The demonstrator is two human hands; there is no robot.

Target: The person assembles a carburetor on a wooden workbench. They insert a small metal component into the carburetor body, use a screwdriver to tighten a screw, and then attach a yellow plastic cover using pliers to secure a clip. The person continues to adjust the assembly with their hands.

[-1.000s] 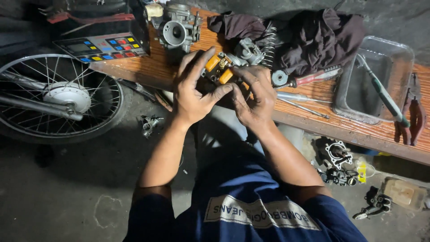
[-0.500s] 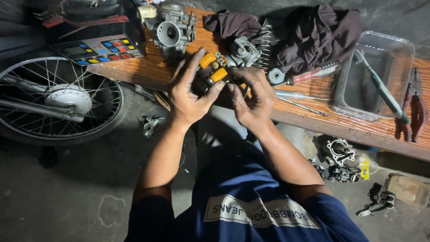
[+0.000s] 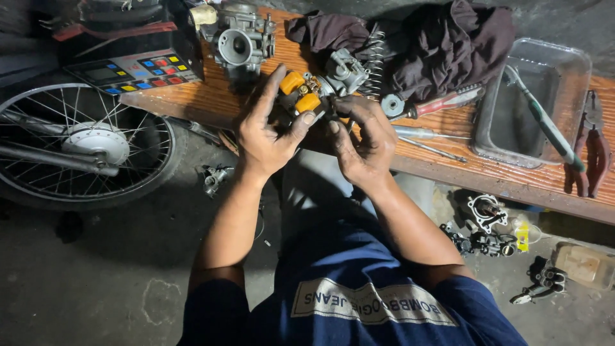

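— Where was the carburettor part with the orange floats [image 3: 301, 93] when you looked?

— Up between both hands, just above the near edge of the wooden bench [image 3: 211, 102]. The left hand [image 3: 266, 138] had it from the left side: thumb tip pressed against the lower orange float, index finger stretched up past the upper one, the rest of the fingers spread loosely behind.

— And the right hand [image 3: 362, 144]?

— Curled in close on the right, fingers bent together around the dark metal body of the part. I could not tell exactly what its fingertips pinched; the thumb pointed toward the left thumb, almost touching.

— What lay around it?

— A second carburettor [image 3: 240, 41] stood further back on the bench, left of the hands. A coil spring [image 3: 375, 54] and a dark cloth [image 3: 448, 45] lay behind them. To the right were a red-handled screwdriver [image 3: 442, 102], a clear plastic tray [image 3: 544, 109] and red pliers [image 3: 592, 150]. A spoked wheel [image 3: 83, 144] stood on the floor at the left.
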